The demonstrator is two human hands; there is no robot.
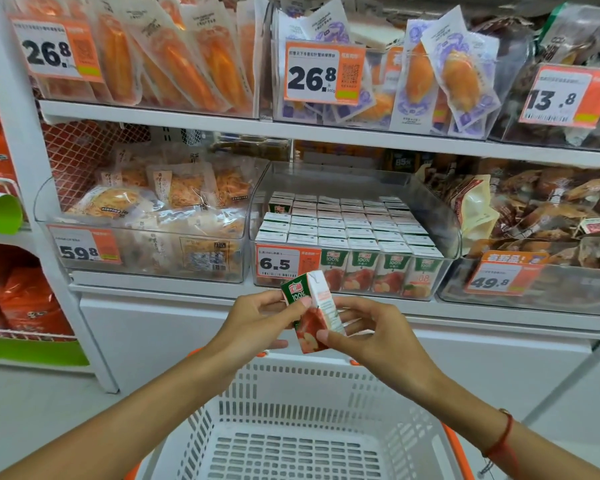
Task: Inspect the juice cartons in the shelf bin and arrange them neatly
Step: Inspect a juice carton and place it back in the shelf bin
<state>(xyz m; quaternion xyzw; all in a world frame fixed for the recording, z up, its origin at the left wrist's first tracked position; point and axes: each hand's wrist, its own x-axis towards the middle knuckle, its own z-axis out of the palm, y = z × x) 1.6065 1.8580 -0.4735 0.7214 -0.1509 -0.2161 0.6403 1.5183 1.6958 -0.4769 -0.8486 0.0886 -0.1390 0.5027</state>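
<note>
While both hands meet in front of a shop shelf, the head camera looks forward and down.

Head view, held item: one small juice carton [311, 311], green at the top with a red fruit picture lower down, tilted with its top leaning left, held in the air in front of the shelf edge and above a basket.
Left hand: left hand [261, 315] grips the carton's upper left part; its fingers [303, 302] are pressed against the green face, thumb on the front.
Right hand: right hand [373, 329] holds the carton's lower right side; the thumb pinches the bottom corner, other fingers [347, 315] curl loosely behind it.
Wrist: a red bracelet [501, 439] circles the right wrist.
Shelf bin: a clear plastic bin [430, 202] on the middle shelf, directly behind the hands.
Bin contents: matching juice cartons [347, 228] stand upright in tight rows, white tops showing, front row facing out.
Price tag: an orange and white tag [288, 261] on the bin's front left reads 6.5.
Neighbours: clear bins of bagged snacks [160, 202] to the left and brown packets [548, 209] to the right.
Basket: a white slotted shopping basket [291, 427] with orange trim, below the forearms.
</note>
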